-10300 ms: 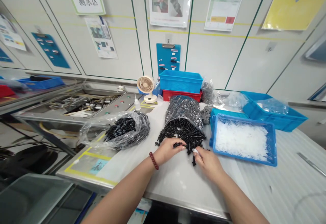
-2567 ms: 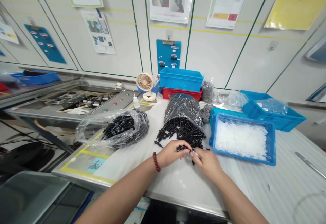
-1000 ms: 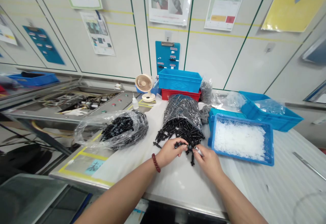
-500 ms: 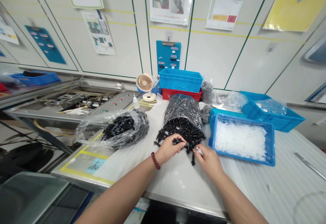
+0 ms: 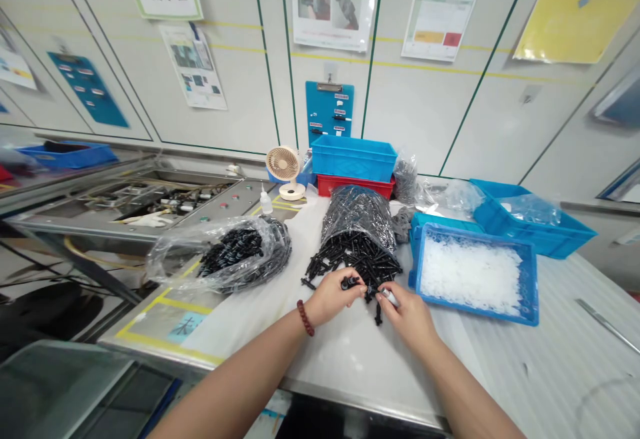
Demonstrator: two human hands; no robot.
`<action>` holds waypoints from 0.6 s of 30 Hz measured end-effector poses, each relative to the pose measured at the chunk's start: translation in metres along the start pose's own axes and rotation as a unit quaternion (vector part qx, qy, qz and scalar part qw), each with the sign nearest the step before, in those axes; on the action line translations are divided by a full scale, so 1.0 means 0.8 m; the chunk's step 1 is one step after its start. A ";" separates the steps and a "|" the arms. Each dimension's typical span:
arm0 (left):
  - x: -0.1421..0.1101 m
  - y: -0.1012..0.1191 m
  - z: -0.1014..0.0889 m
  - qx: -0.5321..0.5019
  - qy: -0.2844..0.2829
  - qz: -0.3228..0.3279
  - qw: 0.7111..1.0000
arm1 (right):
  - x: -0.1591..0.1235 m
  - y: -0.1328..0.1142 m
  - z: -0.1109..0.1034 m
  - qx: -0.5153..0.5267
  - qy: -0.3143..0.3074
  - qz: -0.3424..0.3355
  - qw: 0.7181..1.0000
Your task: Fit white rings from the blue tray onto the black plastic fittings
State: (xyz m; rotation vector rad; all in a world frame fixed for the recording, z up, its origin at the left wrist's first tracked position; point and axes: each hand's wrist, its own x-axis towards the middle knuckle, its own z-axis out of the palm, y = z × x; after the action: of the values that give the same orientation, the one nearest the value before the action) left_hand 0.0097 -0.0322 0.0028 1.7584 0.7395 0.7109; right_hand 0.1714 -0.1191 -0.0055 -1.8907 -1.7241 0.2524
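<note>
My left hand (image 5: 330, 298), a dark red bead bracelet at its wrist, is closed on a black plastic fitting (image 5: 349, 282). My right hand (image 5: 409, 314) grips a short whitish cylinder (image 5: 389, 297) between thumb and fingers. The cylinder's tip meets, or nearly meets, the fitting's right end; fingers and dark parts behind hide the exact contact. Just beyond both hands, similar black fittings (image 5: 345, 254) spill from a clear plastic bag (image 5: 357, 209) onto the table. One loose fitting (image 5: 378, 314) lies below the pile, between my hands.
To the right, a tilted blue tray (image 5: 537, 279) holds small white pieces (image 5: 470, 272). A second clear bag (image 5: 173, 256) of black parts lies left. Behind stand a small fan (image 5: 283, 164), a dropper bottle (image 5: 266, 200) and stacked blue (image 5: 354, 159) and red (image 5: 327, 186) bins.
My hands have come closer together. The white cylinder in my right hand has moved to the fitting's end, and the fitting has turned slightly in my left hand.
</note>
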 end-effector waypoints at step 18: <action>0.001 -0.008 -0.001 -0.015 -0.025 0.021 0.999 | 0.001 0.001 0.002 0.003 -0.021 -0.006 1.000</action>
State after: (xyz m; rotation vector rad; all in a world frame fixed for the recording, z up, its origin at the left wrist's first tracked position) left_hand 0.0085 -0.0296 -0.0031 1.7616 0.6562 0.6992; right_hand 0.1716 -0.1181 -0.0068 -1.8821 -1.7602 0.2937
